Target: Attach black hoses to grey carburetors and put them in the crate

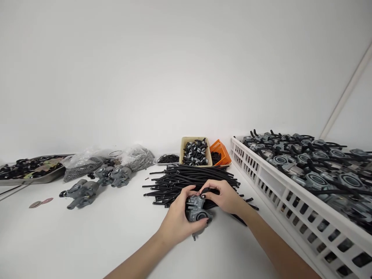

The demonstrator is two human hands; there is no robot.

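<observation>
My left hand (178, 217) is closed around a grey metal carburetor (195, 214), its thumb across the lower front and its fingers along the far side. The carburetor is held just above the white table, with its round bore facing me. At its top end my right hand (223, 195) pinches a small black part (206, 190); the fingers cover most of it, so its exact shape cannot be made out. Just behind both hands lies a wide pile of black rubber hoses (188, 179) with small clips on them.
A white crate (261, 164) full of carburetors stands at right. Behind the hoses are a cream basket (182, 155) of black fittings and a tilted orange basket (223, 153). Several carburetors (83, 192), bags of small parts (136, 157) and a metal tray (52, 175) occupy the left.
</observation>
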